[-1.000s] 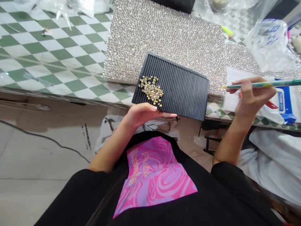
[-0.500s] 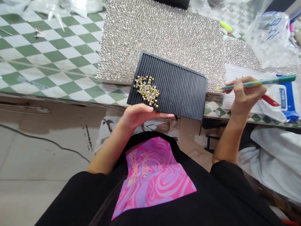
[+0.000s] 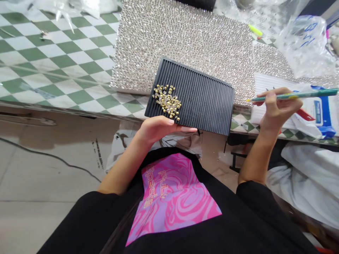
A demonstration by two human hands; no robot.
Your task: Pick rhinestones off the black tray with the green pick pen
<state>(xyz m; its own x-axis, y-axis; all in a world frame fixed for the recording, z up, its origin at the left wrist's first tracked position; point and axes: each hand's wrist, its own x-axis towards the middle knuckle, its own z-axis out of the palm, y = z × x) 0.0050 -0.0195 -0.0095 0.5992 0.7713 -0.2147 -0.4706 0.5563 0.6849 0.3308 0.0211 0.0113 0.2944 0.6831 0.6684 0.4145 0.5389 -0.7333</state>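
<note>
A black ridged tray (image 3: 203, 95) lies tilted at the table's front edge, overlapping a large sheet covered with sparkling stones (image 3: 182, 38). On the tray's left part is a loose pile of gold and clear rhinestones (image 3: 168, 102). My left hand (image 3: 159, 130) grips the tray's near edge, thumb on top beside the pile and fingers beneath. To the right of the tray, my right hand (image 3: 278, 106) holds a green pen-like stick (image 3: 312, 93), its yellow tip pointing left at the sparkling sheet's lower right corner.
The table has a green and white checked cover (image 3: 71, 49). Clear plastic bags (image 3: 304, 46) lie at the back right, near a yellow marker (image 3: 255, 30). A blue and white packet (image 3: 324, 113) is at the right. Grey cloth (image 3: 312, 176) hangs below the table's right side.
My right hand and the green stick have shifted slightly right. The tray appears slightly farther right in view, with my left hand still gripping it.
</note>
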